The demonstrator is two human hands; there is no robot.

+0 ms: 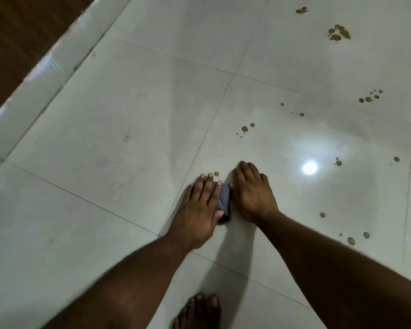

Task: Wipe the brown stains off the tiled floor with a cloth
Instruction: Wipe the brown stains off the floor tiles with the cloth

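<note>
A small grey cloth (pixel 223 200) is pinned to the floor (pixel 119 129) at lower centre of the frame. The left hand (pixel 201 210) is laid flat over the cloth's left part, fingers spread and pressing down rather than curled around it. The right hand (pixel 253 193) is set just beside the cloth on its right, palm down with fingers together; whether its thumb touches the cloth cannot be told.

One brown spot (pixel 216 173) is seen just above the left fingertips, untouched. Further out, more spots (pixel 244 128) lie above the hands, a line of drops (pixel 368 99) is seen at right, and large blotches (pixel 339 33) remain at upper right. More drops (pixel 351 241) are scattered at lower right, beside the right forearm.

The tiles left of the hands appear free of brown marks apart from faint smudges. The task is judged to be at an early stage: nearly all visible stains are left to be wiped, the nearest spot likely first.

A bare foot (pixel 199 312) is seen at the bottom edge.
</note>
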